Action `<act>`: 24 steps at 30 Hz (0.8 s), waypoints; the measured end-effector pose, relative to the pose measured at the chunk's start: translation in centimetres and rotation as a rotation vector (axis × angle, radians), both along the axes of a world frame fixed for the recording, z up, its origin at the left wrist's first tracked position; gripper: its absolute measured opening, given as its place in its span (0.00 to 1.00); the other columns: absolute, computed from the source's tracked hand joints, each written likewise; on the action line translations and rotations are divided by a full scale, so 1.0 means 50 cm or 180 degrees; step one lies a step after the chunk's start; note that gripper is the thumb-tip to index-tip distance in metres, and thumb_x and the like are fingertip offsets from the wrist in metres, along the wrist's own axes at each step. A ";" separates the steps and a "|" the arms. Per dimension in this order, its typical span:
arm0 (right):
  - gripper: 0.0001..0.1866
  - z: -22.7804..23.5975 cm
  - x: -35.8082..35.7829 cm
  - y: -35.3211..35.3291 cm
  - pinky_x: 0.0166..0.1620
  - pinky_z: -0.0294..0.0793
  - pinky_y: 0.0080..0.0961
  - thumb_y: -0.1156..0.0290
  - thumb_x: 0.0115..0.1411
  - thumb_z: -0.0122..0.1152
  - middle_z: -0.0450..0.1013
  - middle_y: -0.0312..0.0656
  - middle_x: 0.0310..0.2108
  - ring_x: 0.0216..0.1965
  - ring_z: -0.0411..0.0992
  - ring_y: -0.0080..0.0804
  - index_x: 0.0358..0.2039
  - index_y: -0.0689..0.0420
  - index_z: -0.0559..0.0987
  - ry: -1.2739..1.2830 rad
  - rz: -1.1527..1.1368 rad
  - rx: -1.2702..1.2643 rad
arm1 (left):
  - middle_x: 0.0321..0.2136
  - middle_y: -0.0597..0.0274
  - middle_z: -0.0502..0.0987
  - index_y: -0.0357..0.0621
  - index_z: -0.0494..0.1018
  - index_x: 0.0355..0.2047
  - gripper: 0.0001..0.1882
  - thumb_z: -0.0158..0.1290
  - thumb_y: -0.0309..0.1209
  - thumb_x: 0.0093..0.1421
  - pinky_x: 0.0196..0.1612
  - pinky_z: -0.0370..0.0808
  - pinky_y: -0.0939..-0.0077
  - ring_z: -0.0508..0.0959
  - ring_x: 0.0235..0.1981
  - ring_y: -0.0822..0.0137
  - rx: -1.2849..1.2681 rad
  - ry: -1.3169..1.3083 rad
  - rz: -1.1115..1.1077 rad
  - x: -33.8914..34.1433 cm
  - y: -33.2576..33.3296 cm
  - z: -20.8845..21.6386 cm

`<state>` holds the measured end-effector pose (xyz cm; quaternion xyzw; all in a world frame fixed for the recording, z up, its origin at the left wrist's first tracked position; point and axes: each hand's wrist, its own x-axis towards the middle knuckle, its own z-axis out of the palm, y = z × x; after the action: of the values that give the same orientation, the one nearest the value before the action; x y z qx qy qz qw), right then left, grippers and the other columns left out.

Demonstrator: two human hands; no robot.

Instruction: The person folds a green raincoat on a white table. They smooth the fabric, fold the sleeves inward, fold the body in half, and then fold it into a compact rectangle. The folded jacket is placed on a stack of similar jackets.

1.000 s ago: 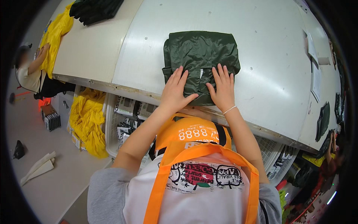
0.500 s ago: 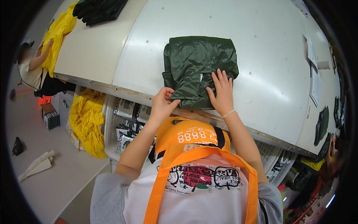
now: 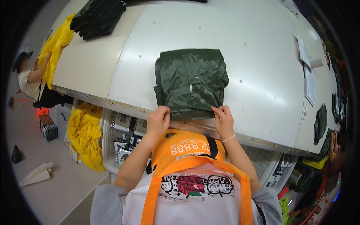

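Observation:
A dark green garment of thin shiny fabric (image 3: 189, 80) lies folded into a rough square near the table's front edge. A small pale strip shows at its middle, just below a little snap-like spot. At the near left corner my left hand (image 3: 159, 119) has its fingers closed on the fabric. My right hand (image 3: 224, 120) pinches the near right edge between thumb and forefinger. Creases run across the upper layer, and one folded layer sticks out along the left side.
Dark folded garments (image 3: 98, 18) are stacked at the far left of the white table (image 3: 262, 108). Below the edge stand a white basket of packets (image 3: 109, 144) and yellow fabric (image 3: 84, 131). Papers (image 3: 308, 80) lie at right; a person (image 3: 34, 80) handles yellow fabric at left.
My right hand has gone from lying spread on the garment to pinching its near right edge. My left hand's fingers have closed at the near left corner.

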<state>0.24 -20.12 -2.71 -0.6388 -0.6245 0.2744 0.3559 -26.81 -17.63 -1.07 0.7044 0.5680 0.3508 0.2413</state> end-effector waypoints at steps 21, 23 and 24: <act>0.40 0.057 -0.080 0.290 0.63 0.30 0.63 0.41 0.56 0.53 0.41 0.53 0.68 0.68 0.34 0.60 0.65 0.45 0.58 -0.2288 0.0774 -0.0678 | 0.68 0.55 0.41 0.64 0.53 0.65 0.45 0.52 0.63 0.50 0.60 0.44 0.33 0.43 0.66 0.40 -0.0685 0.1143 -0.0014 0.095 0.162 -0.081; 0.38 0.060 -0.088 0.315 0.64 0.32 0.60 0.46 0.55 0.57 0.45 0.57 0.66 0.67 0.37 0.59 0.62 0.51 0.62 -0.1959 0.0524 -0.0192 | 0.67 0.52 0.46 0.56 0.57 0.63 0.42 0.53 0.59 0.52 0.61 0.45 0.36 0.46 0.66 0.41 -0.0759 0.0311 0.0139 0.097 0.166 -0.076; 0.37 0.067 -0.091 0.336 0.64 0.33 0.59 0.48 0.55 0.58 0.46 0.57 0.66 0.67 0.38 0.59 0.61 0.52 0.63 -0.1964 0.0560 -0.0022 | 0.66 0.51 0.48 0.53 0.59 0.62 0.40 0.54 0.57 0.52 0.61 0.44 0.36 0.47 0.65 0.42 -0.0473 0.0029 0.0371 0.086 0.174 -0.069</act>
<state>-4.29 -3.35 0.65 -0.6366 -0.7549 0.0996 0.1224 -22.50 -8.94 -4.50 0.6519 0.6336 0.3179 0.2694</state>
